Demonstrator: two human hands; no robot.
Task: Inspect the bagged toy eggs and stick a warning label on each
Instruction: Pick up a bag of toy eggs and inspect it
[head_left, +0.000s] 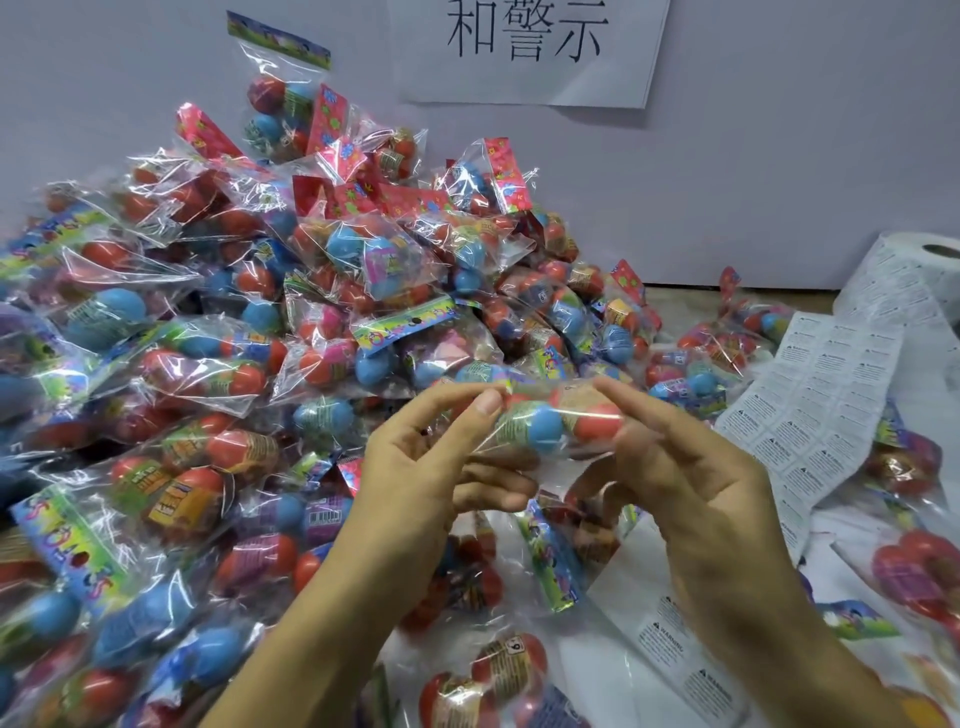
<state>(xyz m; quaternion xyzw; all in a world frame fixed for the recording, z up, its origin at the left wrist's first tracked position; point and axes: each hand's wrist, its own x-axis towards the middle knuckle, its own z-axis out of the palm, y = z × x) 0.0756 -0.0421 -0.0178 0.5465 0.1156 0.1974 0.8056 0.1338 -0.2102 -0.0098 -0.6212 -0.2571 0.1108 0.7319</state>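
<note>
Your left hand (415, 457) and right hand (691, 467) hold one bag of toy eggs (550, 423) up between them, above the counter, in front of the big pile of bagged eggs (234, 338). Fingers of both hands are curled, pinching its ends. The cellophane looks slick and crinkly, the load light; keep hold at the ends so the film stays taut for a label from the warning label roll (810, 395) on your right.

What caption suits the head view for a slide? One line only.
Both hands, left hand and right hand, hold a bag of toy eggs beside the label roll.
</note>
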